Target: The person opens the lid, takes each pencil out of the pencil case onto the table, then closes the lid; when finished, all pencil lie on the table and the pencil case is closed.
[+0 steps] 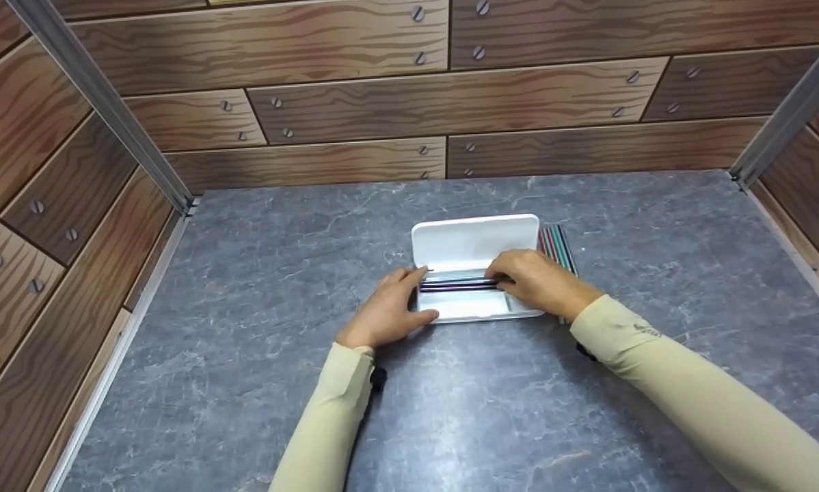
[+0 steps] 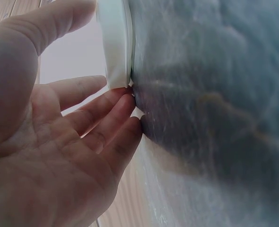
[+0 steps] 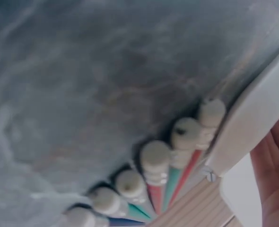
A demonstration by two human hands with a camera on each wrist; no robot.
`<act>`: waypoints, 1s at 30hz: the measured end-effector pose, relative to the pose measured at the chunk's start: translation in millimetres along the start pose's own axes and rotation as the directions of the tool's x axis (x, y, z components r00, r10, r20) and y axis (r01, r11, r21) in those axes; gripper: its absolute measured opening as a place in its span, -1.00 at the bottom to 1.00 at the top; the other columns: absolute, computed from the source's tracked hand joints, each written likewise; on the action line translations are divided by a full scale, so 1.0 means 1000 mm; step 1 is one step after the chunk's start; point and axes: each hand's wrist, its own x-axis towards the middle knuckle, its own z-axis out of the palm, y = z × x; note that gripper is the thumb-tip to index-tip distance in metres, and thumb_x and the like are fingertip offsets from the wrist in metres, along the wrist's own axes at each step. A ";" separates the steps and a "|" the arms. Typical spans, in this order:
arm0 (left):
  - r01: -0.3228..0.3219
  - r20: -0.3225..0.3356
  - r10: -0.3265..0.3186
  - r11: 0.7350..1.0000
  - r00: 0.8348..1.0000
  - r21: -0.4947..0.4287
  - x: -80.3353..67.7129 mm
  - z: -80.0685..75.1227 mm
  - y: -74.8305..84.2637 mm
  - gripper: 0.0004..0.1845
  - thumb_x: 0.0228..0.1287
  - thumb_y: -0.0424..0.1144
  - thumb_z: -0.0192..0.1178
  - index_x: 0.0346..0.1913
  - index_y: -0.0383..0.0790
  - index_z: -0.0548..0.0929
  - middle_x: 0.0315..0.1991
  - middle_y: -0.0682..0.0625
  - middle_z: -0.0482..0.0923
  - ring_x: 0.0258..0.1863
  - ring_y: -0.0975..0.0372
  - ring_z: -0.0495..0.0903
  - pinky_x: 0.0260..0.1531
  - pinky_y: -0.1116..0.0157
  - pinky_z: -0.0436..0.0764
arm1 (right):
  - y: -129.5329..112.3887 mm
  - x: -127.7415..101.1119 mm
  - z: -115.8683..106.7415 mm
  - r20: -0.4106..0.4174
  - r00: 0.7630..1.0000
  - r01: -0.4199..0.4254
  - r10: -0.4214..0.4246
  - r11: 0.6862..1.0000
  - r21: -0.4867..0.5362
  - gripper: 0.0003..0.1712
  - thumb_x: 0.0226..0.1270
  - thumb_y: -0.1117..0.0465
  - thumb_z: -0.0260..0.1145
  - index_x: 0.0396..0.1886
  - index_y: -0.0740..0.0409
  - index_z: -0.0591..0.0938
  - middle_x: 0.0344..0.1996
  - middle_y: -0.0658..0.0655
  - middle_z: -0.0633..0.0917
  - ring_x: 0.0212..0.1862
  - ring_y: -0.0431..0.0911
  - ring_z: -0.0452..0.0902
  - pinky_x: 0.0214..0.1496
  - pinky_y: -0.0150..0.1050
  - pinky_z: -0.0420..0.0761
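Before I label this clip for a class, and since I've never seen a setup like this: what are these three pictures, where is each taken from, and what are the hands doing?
There is no machine here: a person wears three cameras, one on the head and one on each wrist.

The head view looks down at a grey table walled in by wood-print panels. On it lies an open white case, lid up. The left hand touches the case's left end with relaxed fingers. The right hand is over the case's right side, on dark pencils lying inside; whether it pinches them is hidden.

The left wrist view shows that hand's palm and fingers against the case's edge.

The right wrist view looks along the table at spare pencils, eraser ends toward the camera, lying beside the case's right side.
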 end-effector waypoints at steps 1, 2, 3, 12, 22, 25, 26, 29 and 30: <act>-0.006 -0.005 0.006 1.000 1.000 0.002 0.000 0.000 0.000 -0.08 0.46 0.04 0.50 0.75 -0.14 0.37 0.61 -0.25 0.45 0.64 -0.12 0.41 0.68 -0.16 0.43 | -0.001 0.001 0.000 0.006 1.000 0.001 -0.001 1.000 -0.023 -0.80 0.39 0.51 0.50 -0.04 0.31 0.87 -0.10 0.26 0.90 0.01 0.18 0.84 0.17 0.13 0.82; -0.009 -0.005 0.009 1.000 1.000 0.001 0.001 -0.001 0.000 -0.09 0.46 0.04 0.50 0.75 -0.15 0.38 0.61 -0.25 0.46 0.64 -0.13 0.41 0.68 -0.16 0.43 | -0.002 0.001 0.000 0.008 1.000 0.001 -0.001 0.999 -0.043 -0.80 0.39 0.50 0.50 -0.04 0.31 0.88 -0.10 0.25 0.90 0.01 0.18 0.85 0.16 0.13 0.82; -0.007 -0.003 0.007 1.000 1.000 0.000 0.001 -0.001 0.000 -0.09 0.47 0.03 0.50 0.75 -0.15 0.37 0.61 -0.26 0.45 0.65 -0.13 0.40 0.69 -0.16 0.42 | -0.003 0.002 -0.001 0.006 1.000 0.000 0.000 0.998 -0.060 -0.80 0.38 0.50 0.51 -0.05 0.30 0.89 -0.11 0.25 0.91 0.00 0.17 0.85 0.16 0.13 0.83; 0.003 0.020 -0.003 1.000 1.000 -0.022 0.000 -0.004 0.004 -0.08 0.48 0.00 0.49 0.76 -0.16 0.34 0.64 -0.27 0.41 0.68 -0.14 0.37 0.70 -0.16 0.40 | -0.006 0.001 0.000 0.011 1.000 -0.001 0.001 0.998 -0.069 -0.75 0.36 0.50 0.51 -0.03 0.27 0.91 -0.11 0.25 0.93 -0.03 0.17 0.90 0.11 0.12 0.86; -0.026 0.012 0.026 0.999 1.000 -0.031 -0.003 -0.006 0.005 -0.09 0.47 -0.04 0.50 0.75 -0.21 0.35 0.61 -0.30 0.45 0.64 -0.18 0.41 0.69 -0.17 0.41 | -0.002 -0.004 0.003 -0.062 0.995 0.074 -0.077 0.996 -0.051 -0.77 0.32 0.52 0.53 -0.11 0.22 0.93 -0.23 0.17 0.88 -0.14 0.10 0.86 0.00 0.06 0.86; -0.030 0.011 0.030 0.999 0.999 -0.026 -0.003 -0.005 0.004 -0.11 0.50 -0.02 0.47 0.75 -0.19 0.35 0.61 -0.29 0.44 0.64 -0.17 0.41 0.69 -0.14 0.41 | -0.001 -0.007 0.002 -0.084 0.994 0.064 -0.064 0.998 -0.002 -0.78 0.33 0.52 0.54 -0.11 0.23 0.92 -0.22 0.16 0.87 -0.13 0.08 0.86 0.00 0.05 0.87; -0.032 0.010 0.032 0.999 0.999 -0.022 -0.003 -0.005 0.004 -0.11 0.50 -0.01 0.47 0.75 -0.19 0.35 0.61 -0.29 0.45 0.64 -0.16 0.41 0.69 -0.14 0.42 | -0.001 -0.007 0.001 -0.092 0.994 0.060 -0.058 0.998 0.016 -0.79 0.34 0.52 0.55 -0.11 0.23 0.92 -0.21 0.16 0.87 -0.13 0.07 0.86 -0.01 0.05 0.87; -0.050 -0.016 0.050 0.999 0.999 0.006 0.001 0.001 -0.005 -0.10 0.49 0.06 0.47 0.74 -0.18 0.38 0.58 -0.26 0.48 0.61 -0.14 0.44 0.65 -0.11 0.48 | -0.001 -0.009 -0.002 -0.126 0.991 0.057 -0.050 0.997 0.054 -0.79 0.32 0.52 0.58 -0.11 0.24 0.91 -0.21 0.17 0.87 -0.14 0.06 0.85 -0.03 0.04 0.86; -0.050 -0.017 0.050 0.999 0.999 0.010 0.000 0.001 -0.005 -0.10 0.49 0.07 0.47 0.74 -0.18 0.38 0.58 -0.26 0.48 0.61 -0.14 0.45 0.64 -0.10 0.49 | 0.000 -0.010 -0.003 -0.140 0.989 0.063 -0.054 0.996 0.060 -0.78 0.32 0.52 0.58 -0.11 0.24 0.90 -0.21 0.16 0.88 -0.14 0.06 0.85 -0.04 0.03 0.86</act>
